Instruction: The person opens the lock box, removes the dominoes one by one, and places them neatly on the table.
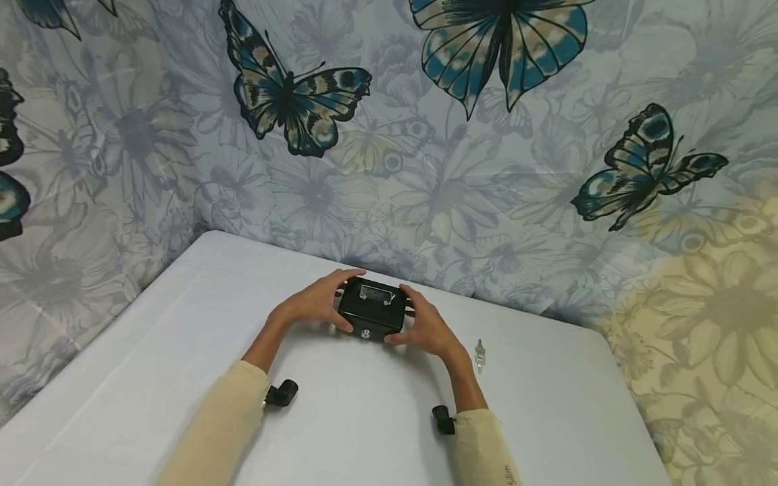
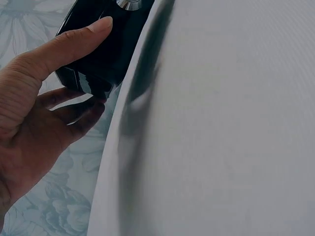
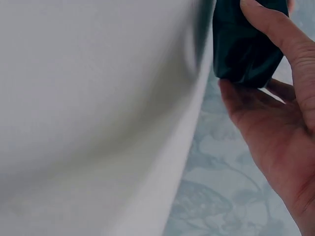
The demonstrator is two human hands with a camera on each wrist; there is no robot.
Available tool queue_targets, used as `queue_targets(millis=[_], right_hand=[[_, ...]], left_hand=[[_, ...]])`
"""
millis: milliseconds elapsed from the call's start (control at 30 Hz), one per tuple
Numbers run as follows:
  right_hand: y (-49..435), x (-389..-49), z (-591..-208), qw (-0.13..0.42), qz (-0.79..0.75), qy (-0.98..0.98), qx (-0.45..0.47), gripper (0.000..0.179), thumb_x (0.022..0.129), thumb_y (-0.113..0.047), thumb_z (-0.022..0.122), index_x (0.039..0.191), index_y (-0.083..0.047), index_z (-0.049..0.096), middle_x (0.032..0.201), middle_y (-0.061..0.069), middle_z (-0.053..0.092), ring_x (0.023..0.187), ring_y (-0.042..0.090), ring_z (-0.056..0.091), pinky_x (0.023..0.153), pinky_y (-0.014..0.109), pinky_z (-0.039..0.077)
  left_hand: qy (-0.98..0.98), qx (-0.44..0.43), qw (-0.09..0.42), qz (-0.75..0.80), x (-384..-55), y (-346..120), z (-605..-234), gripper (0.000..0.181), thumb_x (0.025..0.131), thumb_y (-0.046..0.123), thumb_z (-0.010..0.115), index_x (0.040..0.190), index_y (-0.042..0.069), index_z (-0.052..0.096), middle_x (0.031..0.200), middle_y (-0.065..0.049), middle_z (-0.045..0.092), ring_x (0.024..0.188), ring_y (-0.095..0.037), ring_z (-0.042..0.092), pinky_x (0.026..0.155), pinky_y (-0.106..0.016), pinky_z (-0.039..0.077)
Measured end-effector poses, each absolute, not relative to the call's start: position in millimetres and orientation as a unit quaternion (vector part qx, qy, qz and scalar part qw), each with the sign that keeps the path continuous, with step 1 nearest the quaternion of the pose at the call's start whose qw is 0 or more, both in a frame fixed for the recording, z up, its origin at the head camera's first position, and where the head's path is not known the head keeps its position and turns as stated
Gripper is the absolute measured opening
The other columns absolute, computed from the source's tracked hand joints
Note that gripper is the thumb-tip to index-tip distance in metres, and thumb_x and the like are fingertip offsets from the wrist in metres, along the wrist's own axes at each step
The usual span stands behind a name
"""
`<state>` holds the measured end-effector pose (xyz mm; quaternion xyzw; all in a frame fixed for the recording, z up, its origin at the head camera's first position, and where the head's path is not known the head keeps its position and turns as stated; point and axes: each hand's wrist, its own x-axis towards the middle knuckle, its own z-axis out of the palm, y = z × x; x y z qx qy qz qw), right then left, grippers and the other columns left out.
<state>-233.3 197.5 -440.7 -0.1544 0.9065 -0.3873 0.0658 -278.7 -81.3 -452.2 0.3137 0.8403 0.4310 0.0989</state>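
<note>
Black box (image 1: 372, 316), just one, near the far edge of one white table (image 1: 365, 432).
Its long axis runs left to right, roughly along that edge, its one lock (image 1: 365, 334) facing the person, one handle (image 1: 377, 294) on top; left hand (image 1: 319, 300) and right hand (image 1: 428, 327) each grasp an end, thumbs on the front; keys (image 1: 480, 356), too small to count, lie to the right.

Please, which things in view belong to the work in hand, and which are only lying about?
In the work:
black box, gripped at opposite ends
left hand
right hand

Lying about:
what look like keys, untouched on the white table; perhaps they suit the box's front lock
</note>
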Motion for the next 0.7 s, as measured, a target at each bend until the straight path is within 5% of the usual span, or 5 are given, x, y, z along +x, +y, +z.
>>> queue_targets(millis=[700], right_hand=[[232,-245,-421,0.069,-0.398,0.900,-0.165,0.111,0.073,-0.011,0.095,0.162,-0.002,0.030,0.159,0.022,0.047,0.142,0.047,0.054,0.117,0.054,0.049]], left_hand=[[0.822,0.329,0.101,0.454,-298,-48,-439,0.115,0.069,0.019,0.097,0.164,0.014,0.032,0.166,-0.016,0.038,0.142,-0.042,0.050,0.116,-0.059,0.048]])
